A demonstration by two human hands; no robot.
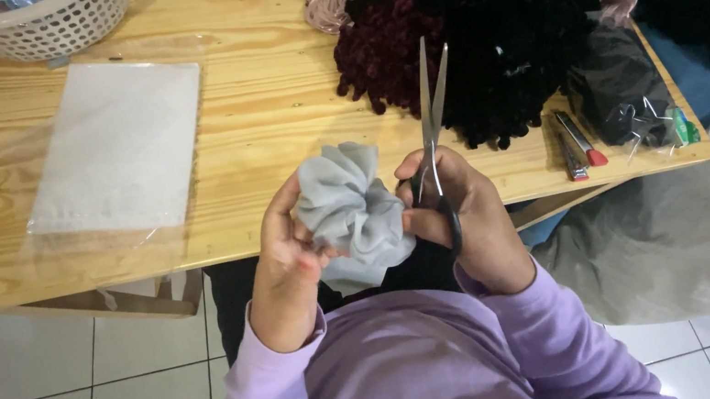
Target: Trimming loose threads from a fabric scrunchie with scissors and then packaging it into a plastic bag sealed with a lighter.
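Head view: scrunchie between hands, scissors.

The grey scrunchie is thin, matt, gathered cloth. The scissors have smooth, shiny metal blades and dark handles. The desk is pale varnished wood with visible grain. On its left lies a glossy clear plastic sleeve; the far-left basket is white perforated plastic. The dark scrunchies look plush.

Grey scrunchie and scissors in hands
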